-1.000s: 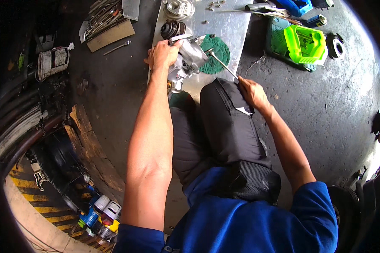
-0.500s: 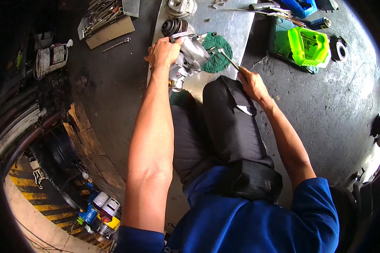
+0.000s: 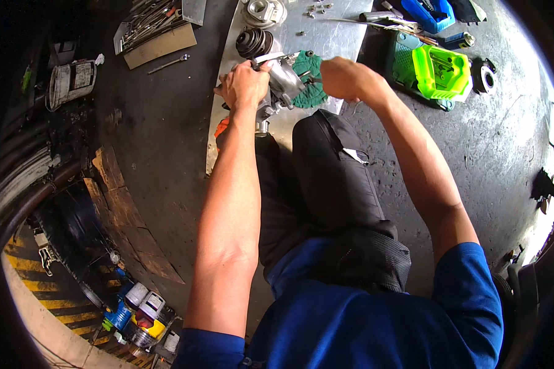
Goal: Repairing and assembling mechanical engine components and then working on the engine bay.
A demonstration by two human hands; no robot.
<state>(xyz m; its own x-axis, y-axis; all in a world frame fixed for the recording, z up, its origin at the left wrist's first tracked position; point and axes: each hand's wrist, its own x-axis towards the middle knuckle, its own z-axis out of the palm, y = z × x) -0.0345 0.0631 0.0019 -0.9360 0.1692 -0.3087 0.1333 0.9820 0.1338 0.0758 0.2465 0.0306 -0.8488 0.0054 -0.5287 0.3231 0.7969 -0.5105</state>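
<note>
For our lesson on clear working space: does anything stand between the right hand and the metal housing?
Nothing visible blocks the right hand from the metal housing. Between them shows part of the tool it grips, with the green cloth lying beneath. The left hand is on the housing's left side, outside that gap.

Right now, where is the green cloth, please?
In the head view, the green cloth lies at top centre, right of the silver metal part, beside the right hand.

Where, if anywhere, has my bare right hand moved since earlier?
Yes: your right hand has moved up and slightly left, from below the round green cloth to level with it.
</note>
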